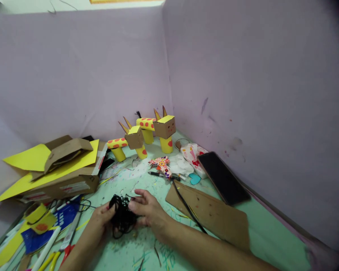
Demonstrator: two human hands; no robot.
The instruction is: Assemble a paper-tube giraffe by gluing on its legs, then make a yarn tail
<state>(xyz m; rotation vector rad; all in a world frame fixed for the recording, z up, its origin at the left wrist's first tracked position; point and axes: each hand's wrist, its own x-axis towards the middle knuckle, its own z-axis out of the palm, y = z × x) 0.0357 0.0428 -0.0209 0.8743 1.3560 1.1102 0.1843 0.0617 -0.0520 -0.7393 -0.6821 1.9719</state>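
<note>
A tangled bundle of black yarn (pixel 121 216) is held between my two hands, a little above the green tabletop. My left hand (pixel 103 216) grips the bundle's left side with its fingers closed. On the other side my right hand (pixel 147 209) pinches into the strands, thumb and fingertips against the yarn. One loose strand trails left toward a yellow paper tube (pixel 41 218). Farther back stand two toy animals made of yellow tubes with red spots: the nearer one (pixel 134 141) and the farther one (pixel 165 130), each with a cardboard box head and pointed horns.
A glue gun with a patterned cover (pixel 162 165) lies mid-table, its cable running toward me. Flat cardboard (pixel 211 214) and a phone (pixel 224 178) lie to the right. At left are a cardboard box (pixel 81 182), yellow paper (pixel 31 160) and scissors (pixel 52 259). Walls (pixel 243 94) enclose the back and right.
</note>
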